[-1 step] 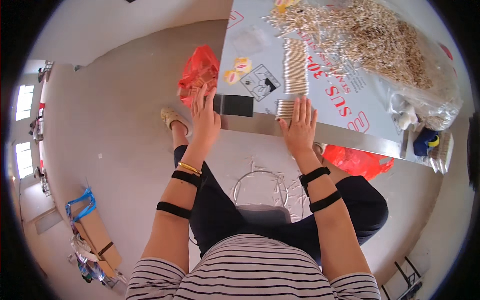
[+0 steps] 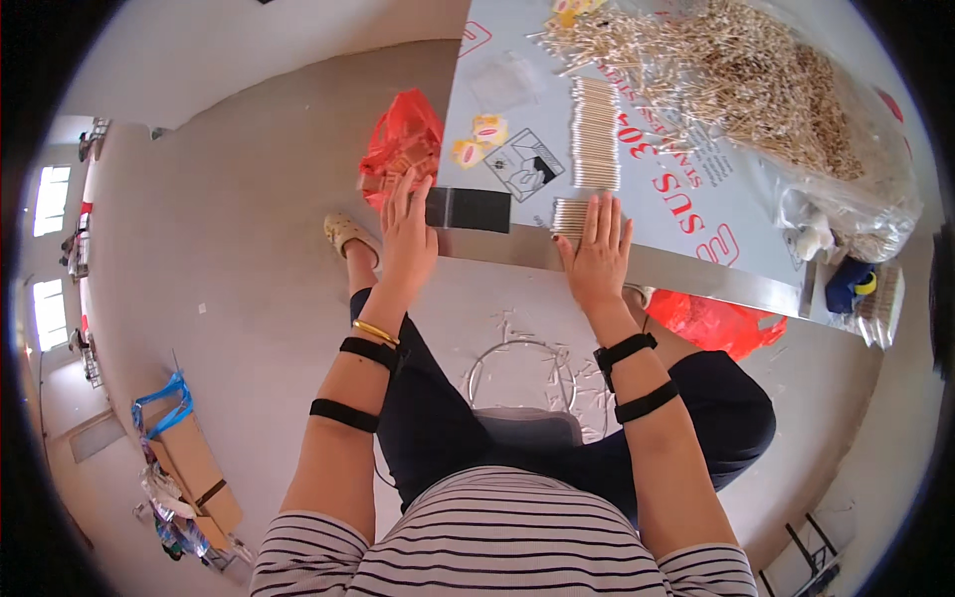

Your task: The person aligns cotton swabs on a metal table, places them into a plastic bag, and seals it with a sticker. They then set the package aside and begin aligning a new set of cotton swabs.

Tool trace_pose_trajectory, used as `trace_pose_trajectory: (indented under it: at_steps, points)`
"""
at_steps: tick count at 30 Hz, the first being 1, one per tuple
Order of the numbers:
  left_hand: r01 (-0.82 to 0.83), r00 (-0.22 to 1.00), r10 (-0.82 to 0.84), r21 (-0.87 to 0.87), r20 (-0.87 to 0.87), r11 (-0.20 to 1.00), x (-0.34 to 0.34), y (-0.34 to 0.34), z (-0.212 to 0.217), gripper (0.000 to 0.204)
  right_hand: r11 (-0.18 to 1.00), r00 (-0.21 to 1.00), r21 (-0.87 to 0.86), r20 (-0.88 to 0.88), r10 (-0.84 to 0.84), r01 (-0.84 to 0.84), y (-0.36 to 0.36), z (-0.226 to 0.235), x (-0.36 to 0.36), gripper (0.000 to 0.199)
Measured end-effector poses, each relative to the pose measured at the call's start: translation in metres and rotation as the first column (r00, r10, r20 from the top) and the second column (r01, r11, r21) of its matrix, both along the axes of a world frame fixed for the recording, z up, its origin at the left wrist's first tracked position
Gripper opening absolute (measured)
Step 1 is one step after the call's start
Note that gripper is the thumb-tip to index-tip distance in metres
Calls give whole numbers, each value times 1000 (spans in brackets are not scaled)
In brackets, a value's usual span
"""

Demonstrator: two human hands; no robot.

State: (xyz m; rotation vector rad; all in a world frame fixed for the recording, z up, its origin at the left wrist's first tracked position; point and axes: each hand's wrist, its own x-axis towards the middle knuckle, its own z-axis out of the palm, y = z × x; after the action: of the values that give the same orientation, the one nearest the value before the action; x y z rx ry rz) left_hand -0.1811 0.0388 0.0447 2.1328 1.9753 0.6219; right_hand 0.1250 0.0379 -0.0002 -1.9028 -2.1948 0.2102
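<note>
My right hand (image 2: 599,254) lies flat with its fingers stretched over the right end of a short row of cotton swabs (image 2: 569,216) near the table's front edge. A longer row of cotton swabs (image 2: 596,134) lies just beyond it, the swabs side by side. At the table's left corner is my left hand (image 2: 407,234), fingers extended and holding nothing that I can see. Its fingertips are in front of a red plastic bag (image 2: 402,134) with small packs inside; whether they touch is unclear. Beside that hand a black rectangular strip (image 2: 476,210) lies on the table.
A big heap of loose cotton swabs (image 2: 766,85) spills from a clear bag at the table's far right. Yellow-and-white packets (image 2: 468,151) lie at the left. Another red bag (image 2: 711,320) hangs below the front edge. Swabs litter the floor around a metal ring (image 2: 522,343).
The table and its contents appear slightly farther right in the view. Both hands keep nearly the same pose, and the rows of swabs look the same.
</note>
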Motion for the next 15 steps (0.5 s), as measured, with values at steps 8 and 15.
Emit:
trace_pose_trajectory:
  at_steps: [8, 15]
  points:
    - [167, 935, -194, -114, -295, 979, -28, 6, -17, 86, 1000, 1000, 19, -27, -5, 6, -3, -2, -94, 92]
    - [206, 889, -223, -85, -401, 975, -35, 19, -10, 83, 999, 999, 8, 10, -45, 45, 0, 2, -138, 96]
